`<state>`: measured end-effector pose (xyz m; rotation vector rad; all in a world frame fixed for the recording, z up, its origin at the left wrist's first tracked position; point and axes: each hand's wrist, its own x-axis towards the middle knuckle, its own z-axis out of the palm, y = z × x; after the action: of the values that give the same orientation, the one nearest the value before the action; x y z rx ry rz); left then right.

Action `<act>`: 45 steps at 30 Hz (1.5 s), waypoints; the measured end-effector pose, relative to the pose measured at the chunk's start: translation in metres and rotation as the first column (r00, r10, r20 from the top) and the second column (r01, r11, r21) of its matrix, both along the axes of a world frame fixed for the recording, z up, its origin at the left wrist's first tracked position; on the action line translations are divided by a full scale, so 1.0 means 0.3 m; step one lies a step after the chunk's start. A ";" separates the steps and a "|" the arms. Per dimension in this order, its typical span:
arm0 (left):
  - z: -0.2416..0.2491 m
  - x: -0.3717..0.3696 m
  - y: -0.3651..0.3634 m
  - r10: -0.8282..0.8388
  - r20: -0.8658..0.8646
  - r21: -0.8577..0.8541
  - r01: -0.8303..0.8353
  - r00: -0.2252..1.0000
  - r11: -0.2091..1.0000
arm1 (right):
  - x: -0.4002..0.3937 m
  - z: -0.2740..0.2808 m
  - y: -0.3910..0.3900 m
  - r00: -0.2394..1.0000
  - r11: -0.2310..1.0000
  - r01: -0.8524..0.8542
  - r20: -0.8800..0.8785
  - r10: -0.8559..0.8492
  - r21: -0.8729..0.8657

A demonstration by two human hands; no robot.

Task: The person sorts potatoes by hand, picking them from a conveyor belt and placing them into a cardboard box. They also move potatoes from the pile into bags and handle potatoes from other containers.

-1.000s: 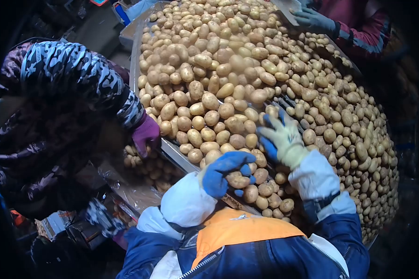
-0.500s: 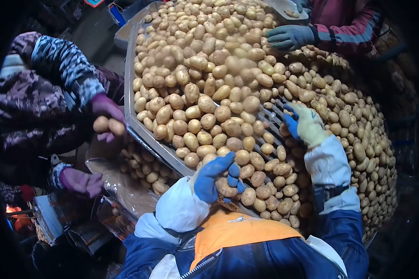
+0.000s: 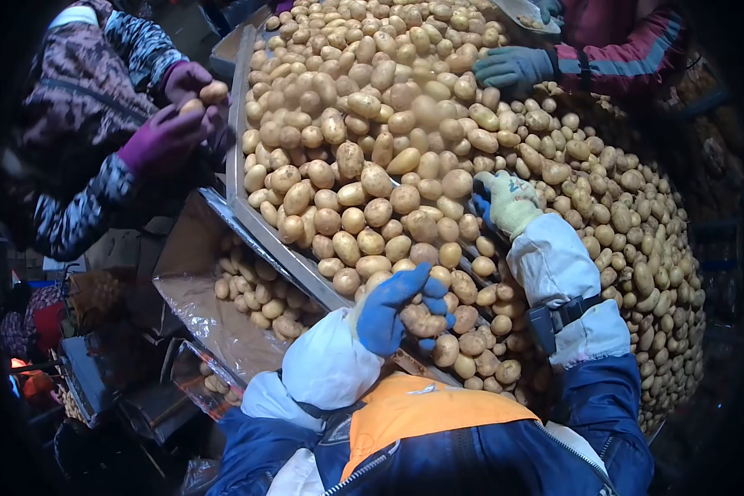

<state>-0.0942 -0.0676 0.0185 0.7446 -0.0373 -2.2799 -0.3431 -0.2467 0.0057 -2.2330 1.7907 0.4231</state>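
At the far left a co-worker in a patterned jacket stands beside the worktop; their two purple-gloved hands [image 3: 169, 124] are brought together around a couple of small potatoes [image 3: 205, 97], just off the worktop's left rim [image 3: 238, 132]. Below that rim, near left, a lined box [image 3: 215, 318] holds a shallow layer of potatoes.

Your left hand [image 3: 401, 306], in a blue glove, sits at the near edge of the worktop, just above your orange vest [image 3: 426, 413]. Its fingers [image 3: 405, 285] are curled around one potato [image 3: 422, 318], which rests in your palm against the thumb, touching the heap behind it.

The heap of potatoes [image 3: 388, 132] covers almost the whole worktop, from the near edge up to the far end and spilling thickly down the right side. Between your two hands a patch of the slatted belt [image 3: 479, 248] shows through the potatoes.

Your right hand [image 3: 508, 202], in a pale glove with blue fingertips, lies further out on the heap, right of centre. Its fingers are bent down onto the potatoes beneath it; you cannot tell whether they grip one or only press on the pile.

At the far right another person in a red striped sleeve [image 3: 620, 58] lays a grey-blue gloved hand [image 3: 512, 66] flat on the far potatoes.
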 end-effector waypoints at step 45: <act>0.051 -0.005 0.045 0.034 0.146 -0.031 -0.030 0.989 0.999 | -0.041 -0.101 0.160 0.987 0.982 -0.157 0.023 0.160 -0.105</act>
<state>-0.0957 -0.0541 0.0339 0.8904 -0.1257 -2.1862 -0.3554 -0.1986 -0.0247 -2.4493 1.6609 0.3298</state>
